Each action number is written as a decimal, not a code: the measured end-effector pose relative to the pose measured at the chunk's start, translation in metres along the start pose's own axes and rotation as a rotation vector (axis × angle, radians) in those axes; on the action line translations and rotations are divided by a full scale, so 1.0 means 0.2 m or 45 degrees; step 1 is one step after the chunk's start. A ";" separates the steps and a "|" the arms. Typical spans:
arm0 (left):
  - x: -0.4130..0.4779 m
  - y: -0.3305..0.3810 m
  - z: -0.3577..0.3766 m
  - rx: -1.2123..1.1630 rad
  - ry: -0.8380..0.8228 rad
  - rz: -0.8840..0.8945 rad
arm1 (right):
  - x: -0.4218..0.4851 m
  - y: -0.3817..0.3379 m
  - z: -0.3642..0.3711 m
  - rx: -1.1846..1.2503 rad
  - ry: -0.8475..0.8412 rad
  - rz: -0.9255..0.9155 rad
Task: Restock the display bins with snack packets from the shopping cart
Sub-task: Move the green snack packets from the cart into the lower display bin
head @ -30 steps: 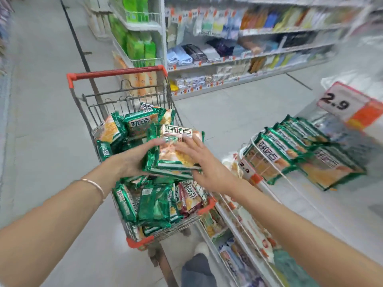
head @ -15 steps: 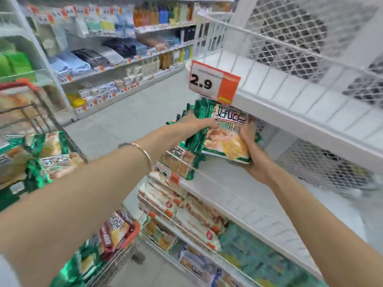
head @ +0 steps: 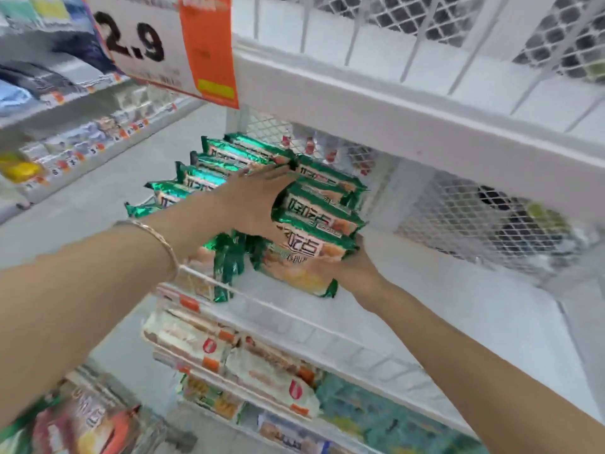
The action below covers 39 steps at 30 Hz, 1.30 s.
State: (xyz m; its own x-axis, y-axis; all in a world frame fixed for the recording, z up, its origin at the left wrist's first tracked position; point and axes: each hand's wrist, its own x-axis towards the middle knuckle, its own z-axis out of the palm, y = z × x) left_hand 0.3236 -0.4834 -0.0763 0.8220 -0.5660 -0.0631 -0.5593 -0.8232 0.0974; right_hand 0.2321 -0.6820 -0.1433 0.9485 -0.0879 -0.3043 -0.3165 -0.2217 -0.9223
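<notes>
We have a small stack of green snack packets (head: 314, 224) squeezed between our two hands, low over the white floor of the display bin (head: 442, 290). Our left hand (head: 258, 204) is flat with straight fingers, pressing on the left side of the stack. Our right hand (head: 358, 267) is under the right end. Its fingers hide behind the packets, so we cannot tell how they bend.

To do this well, we should set the stack down right beside the row of packets (head: 209, 168) already in the bin. Then we push it snug and let go slowly. The bottom packet hangs down a bit and might slip out.

The upper shelf (head: 393, 103) is close above, so there is little room to lift. The wire rail (head: 268, 304) at the front runs under our left arm. A price sign (head: 157, 44) hangs up top. White packets (head: 229, 352) lie on the shelf below. The shopping cart (head: 126, 424) is down on our left with more packets in it.
</notes>
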 end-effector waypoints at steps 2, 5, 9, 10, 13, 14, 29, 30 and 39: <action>-0.01 -0.03 -0.03 0.009 -0.175 -0.070 | 0.03 -0.03 0.09 0.037 -0.040 -0.056; -0.04 -0.04 -0.04 0.062 -0.233 -0.104 | 0.07 0.01 0.13 0.068 -0.089 -0.138; -0.04 -0.07 0.02 0.166 -0.230 -0.023 | -0.03 -0.04 0.01 -0.333 0.221 -0.610; -0.04 -0.07 0.03 0.223 -0.238 -0.009 | -0.04 -0.04 -0.01 -0.731 0.247 -0.784; -0.03 -0.06 0.05 0.356 -0.273 -0.019 | -0.01 0.01 0.01 -1.653 0.154 -1.148; -0.02 -0.05 0.05 0.382 -0.280 -0.026 | 0.01 0.01 0.03 -1.748 0.152 -1.182; -0.02 -0.07 0.09 0.379 -0.157 -0.013 | 0.19 -0.04 -0.06 -0.123 0.532 -0.567; -0.01 -0.07 0.09 0.374 -0.152 -0.009 | 0.22 -0.07 -0.05 0.060 0.468 -0.381; -0.01 -0.09 0.12 0.276 -0.103 0.019 | 0.30 -0.14 -0.04 0.050 0.267 -0.317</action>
State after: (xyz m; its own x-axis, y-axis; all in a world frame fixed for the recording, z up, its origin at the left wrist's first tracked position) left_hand 0.3301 -0.4680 -0.1010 0.8071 -0.5728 -0.1435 -0.5885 -0.8002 -0.1160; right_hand 0.2978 -0.6887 -0.1328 0.9720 -0.2346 -0.0164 -0.0706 -0.2242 -0.9720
